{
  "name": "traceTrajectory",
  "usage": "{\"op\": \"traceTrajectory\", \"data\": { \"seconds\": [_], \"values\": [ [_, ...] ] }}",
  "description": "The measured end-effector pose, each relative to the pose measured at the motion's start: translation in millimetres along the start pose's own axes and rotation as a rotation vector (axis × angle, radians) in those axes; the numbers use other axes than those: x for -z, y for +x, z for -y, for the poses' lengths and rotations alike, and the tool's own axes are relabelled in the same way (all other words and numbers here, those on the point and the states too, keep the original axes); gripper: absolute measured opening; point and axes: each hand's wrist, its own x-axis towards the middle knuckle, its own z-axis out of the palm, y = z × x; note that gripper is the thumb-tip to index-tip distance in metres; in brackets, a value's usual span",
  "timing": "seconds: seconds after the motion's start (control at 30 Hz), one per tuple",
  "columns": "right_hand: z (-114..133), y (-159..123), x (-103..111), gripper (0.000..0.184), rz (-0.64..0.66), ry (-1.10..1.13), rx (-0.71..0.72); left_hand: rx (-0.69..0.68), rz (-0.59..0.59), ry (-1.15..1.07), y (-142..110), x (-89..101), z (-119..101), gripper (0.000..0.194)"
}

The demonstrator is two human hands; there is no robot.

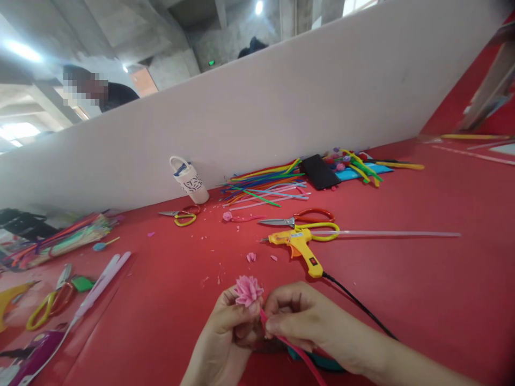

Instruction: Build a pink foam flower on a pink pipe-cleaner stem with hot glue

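Between the fingertips of my left hand (233, 321) is a small pink craft flower (248, 290) with layered, pointed petals. A pinkish-red strip, like a pipe cleaner (300, 354), runs from just below the flower down toward the lower edge. My right hand (300, 316) pinches that strip close to the flower, its fingers closed. The two hands are side by side, almost touching. Beyond them, loose pink petal pieces (251, 258) lie on the red table (173, 300). A yellow hot glue gun (300, 244) with a clear glue stick in its back lies past my right hand.
Scissors (314, 220) lie behind the glue gun, and another pair (183, 215) near a white cup (191, 182). Pipe cleaners (261, 182) and a black phone (319, 171) sit along the white partition (281, 107). A black cord (362, 305) passes my right forearm. Tools crowd the left.
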Motion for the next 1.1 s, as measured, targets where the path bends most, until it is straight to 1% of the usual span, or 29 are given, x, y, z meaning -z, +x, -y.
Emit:
{"op": "traceTrajectory", "data": {
  "seconds": [0.07, 0.1, 0.17, 0.23, 0.3, 0.33, 0.37, 0.43, 0.5, 0.63, 0.77, 0.83, 1.0, 1.1],
  "values": [
    [-2.1, 1.1, 1.2, 0.007, 0.003, -0.024, 0.001, -0.041, -0.004, 0.038, 1.7, -0.1, 1.3, 0.023],
    [-3.2, 1.6, 2.0, 0.008, -0.004, -0.045, 0.006, -0.089, -0.015, 0.079, 2.4, -0.4, 2.0, 0.022],
    [-4.1, 1.6, 3.4, 0.01, -0.046, -0.091, 0.029, -0.259, -0.052, 0.209, 2.4, -0.9, 3.3, 0.022],
    [-2.9, 0.1, 4.3, 0.008, -0.109, -0.197, 0.097, -0.491, -0.074, 0.376, 0.0, -0.5, 4.5, 0.022],
    [0.0, -2.7, 4.5, 0.007, -0.15, -0.384, 0.2, -0.692, -0.044, 0.53, -4.5, 0.9, 5.8, 0.021],
    [1.8, -4.2, 4.4, 0.01, -0.154, -0.485, 0.255, -0.76, -0.018, 0.587, -7.0, 1.9, 6.4, 0.019],
    [3.4, -5.7, 4.1, 0.012, -0.147, -0.571, 0.305, -0.807, 0.008, 0.626, -9.2, 2.9, 7.0, 0.017],
    [5.7, -8.3, 3.5, 0.014, -0.121, -0.654, 0.384, -0.844, 0.055, 0.661, -12.4, 4.2, 8.0, 0.013],
    [6.3, -10.0, 3.3, 0.013, -0.102, -0.68, 0.441, -0.821, 0.078, 0.666, -13.3, 4.6, 8.8, 0.011],
    [4.5, -11.0, 4.8, 0.012, -0.096, -0.692, 0.483, -0.717, 0.047, 0.618, -11.9, 3.6, 10.5, 0.013],
    [1.5, -9.2, 6.8, 0.017, -0.054, -0.631, 0.453, -0.593, 0.027, 0.529, -10.6, 2.6, 11.5, 0.019],
    [-0.2, -7.9, 7.7, 0.018, -0.055, -0.602, 0.442, -0.529, 0.024, 0.496, -10.1, 1.8, 10.9, 0.02],
    [-3.0, -3.5, 11.5, 0.016, -0.087, -0.529, 0.38, -0.458, 0.023, 0.52, -9.6, -1.9, 6.1, 0.021],
    [-2.9, -0.3, 15.7, 0.016, -0.086, -0.498, 0.353, -0.297, 0.045, 0.5, -9.4, -3.2, 3.2, 0.018]
  ]
}}
